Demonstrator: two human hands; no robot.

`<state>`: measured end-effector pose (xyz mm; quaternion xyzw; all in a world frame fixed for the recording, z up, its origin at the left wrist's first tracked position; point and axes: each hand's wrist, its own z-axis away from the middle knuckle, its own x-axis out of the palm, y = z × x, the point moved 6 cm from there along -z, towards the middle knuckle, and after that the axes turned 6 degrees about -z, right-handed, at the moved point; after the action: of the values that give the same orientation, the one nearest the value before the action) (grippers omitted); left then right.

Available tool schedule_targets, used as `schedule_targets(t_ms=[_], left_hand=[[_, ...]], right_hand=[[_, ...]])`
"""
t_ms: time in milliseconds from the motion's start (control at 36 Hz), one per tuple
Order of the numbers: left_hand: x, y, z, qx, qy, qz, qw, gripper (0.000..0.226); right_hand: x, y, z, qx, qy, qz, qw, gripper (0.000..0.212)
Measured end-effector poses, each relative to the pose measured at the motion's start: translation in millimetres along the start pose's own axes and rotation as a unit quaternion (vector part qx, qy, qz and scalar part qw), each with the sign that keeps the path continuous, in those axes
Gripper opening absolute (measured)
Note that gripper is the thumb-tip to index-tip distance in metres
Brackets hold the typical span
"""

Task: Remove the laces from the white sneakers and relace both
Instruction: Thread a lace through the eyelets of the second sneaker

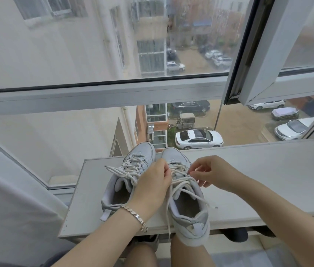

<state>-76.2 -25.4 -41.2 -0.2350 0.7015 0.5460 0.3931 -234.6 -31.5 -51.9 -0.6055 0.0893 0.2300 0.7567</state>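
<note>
Bare forearms — silver link bracelet on left wrist.

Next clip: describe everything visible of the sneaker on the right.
The right sneaker is white with pale grey panels and a heel pull tab. It stands upright on the white ledge, toe toward the window, heel jutting past the near edge. Its cream lace is threaded but untied, one end lying to the right, another hanging over the edge. The left hand and right hand pinch the lace near the toe.
</note>
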Motion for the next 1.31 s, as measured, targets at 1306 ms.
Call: schedule_targets(t_ms=[1306], left_hand=[[5.3, 19.7, 16.0, 0.091, 0.110, -0.081, 0.986, 0.020]], right_hand=[[19.0, -3.9, -3.1, 0.023, -0.121, 0.042, 0.991, 0.032]])
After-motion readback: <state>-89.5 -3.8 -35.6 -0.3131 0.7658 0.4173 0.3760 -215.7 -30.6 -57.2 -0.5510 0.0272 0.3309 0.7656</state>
